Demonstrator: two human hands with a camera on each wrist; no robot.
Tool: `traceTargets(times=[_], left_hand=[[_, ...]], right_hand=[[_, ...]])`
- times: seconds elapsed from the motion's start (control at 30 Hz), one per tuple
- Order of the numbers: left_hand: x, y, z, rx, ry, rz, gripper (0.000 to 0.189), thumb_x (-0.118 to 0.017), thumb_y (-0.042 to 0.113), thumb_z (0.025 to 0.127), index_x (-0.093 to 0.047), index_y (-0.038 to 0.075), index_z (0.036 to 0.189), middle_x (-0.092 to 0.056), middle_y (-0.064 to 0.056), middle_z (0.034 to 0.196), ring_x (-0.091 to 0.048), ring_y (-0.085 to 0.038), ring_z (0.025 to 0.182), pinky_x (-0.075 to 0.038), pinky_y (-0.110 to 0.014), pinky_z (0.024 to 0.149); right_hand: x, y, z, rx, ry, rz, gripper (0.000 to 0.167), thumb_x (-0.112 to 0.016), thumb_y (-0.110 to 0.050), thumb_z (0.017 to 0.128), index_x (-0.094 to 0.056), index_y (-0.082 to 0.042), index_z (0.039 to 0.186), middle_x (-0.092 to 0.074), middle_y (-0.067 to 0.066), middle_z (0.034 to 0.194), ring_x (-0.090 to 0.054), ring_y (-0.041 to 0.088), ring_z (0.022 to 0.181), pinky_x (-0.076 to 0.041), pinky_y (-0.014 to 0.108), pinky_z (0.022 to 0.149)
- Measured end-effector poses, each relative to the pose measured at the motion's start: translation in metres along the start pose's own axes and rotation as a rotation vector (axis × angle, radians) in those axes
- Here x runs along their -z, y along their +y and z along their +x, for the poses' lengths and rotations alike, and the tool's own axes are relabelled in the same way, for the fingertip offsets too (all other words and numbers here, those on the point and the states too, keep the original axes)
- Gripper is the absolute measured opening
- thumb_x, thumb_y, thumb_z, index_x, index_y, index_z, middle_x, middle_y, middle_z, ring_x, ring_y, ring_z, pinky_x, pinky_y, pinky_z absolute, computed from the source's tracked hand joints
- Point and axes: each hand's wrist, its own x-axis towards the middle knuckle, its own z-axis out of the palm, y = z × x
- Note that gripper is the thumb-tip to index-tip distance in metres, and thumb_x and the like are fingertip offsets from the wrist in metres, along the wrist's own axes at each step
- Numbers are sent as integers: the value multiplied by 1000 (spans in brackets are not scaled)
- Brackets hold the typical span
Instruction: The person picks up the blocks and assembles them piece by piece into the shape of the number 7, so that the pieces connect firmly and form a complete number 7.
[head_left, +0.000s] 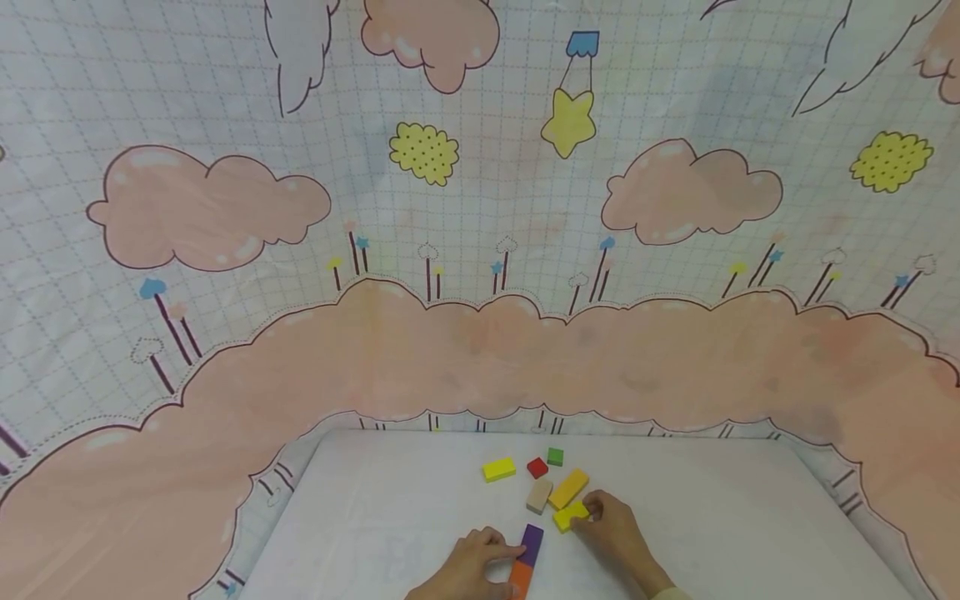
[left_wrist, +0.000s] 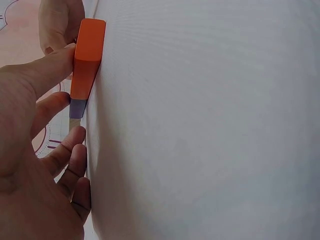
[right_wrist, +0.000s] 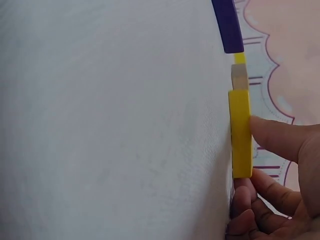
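In the head view a purple block (head_left: 532,543) and an orange block (head_left: 521,577) lie end to end on the white table. My left hand (head_left: 468,567) rests its index fingertip on the purple block and its thumb on the orange one. The left wrist view shows the orange block (left_wrist: 90,42) close up, the other fingers spread along the table. To the right, my right hand (head_left: 617,529) holds a yellow block (head_left: 572,516) by thumb and index finger at its near right end. In the right wrist view that yellow block (right_wrist: 240,134) lies flat, thumb against its upper face.
Just beyond the held block lie an amber block (head_left: 568,489) and a beige block (head_left: 539,496). Farther back are a red block (head_left: 537,467), a green block (head_left: 555,457) and another yellow block (head_left: 498,470). A cloud-patterned cloth (head_left: 480,358) rises behind the white table (head_left: 360,508).
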Motion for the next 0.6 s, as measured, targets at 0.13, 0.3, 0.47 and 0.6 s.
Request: traceTargets(times=[0.13,0.3,0.47,0.6], left_hand=[[0,-1,0,-13,1,7,48,-76,42,83,-61,46,128,-50,13,108,-42,-10,96,-45,-33,84],[0,-2,-1,-22,0,8,47,-76,43,83,-61,46,128,-50,13,108,-42,-10,96,-45,-33,84],[0,-2,-1,-21,-2,12,47,-76,41,83,-62,45,128,-50,12,107,-42,-10,95,-45,-31,82],[0,-1,-1,-11,-1,17,48,-76,41,83,-62,46,128,-50,12,107,-42,-10,95,-45,-31,82]], right_hand=[[-1,0,0,8,7,1,35,-82,-21,78,-65,-5,105,-63,3,89,-51,17,80,-45,29,70],[-1,-2,2,34,-1,7,35,-81,-18,79,-67,-5,108,-66,4,95,-51,17,81,-45,29,71],[-4,-3,4,76,-28,1,38,-81,-19,80,-67,-5,113,-68,4,100,-51,17,83,-46,30,72],[-6,-3,6,101,-37,-5,38,-80,-20,81,-68,-6,114,-67,2,98,-50,17,83,-45,30,72]])
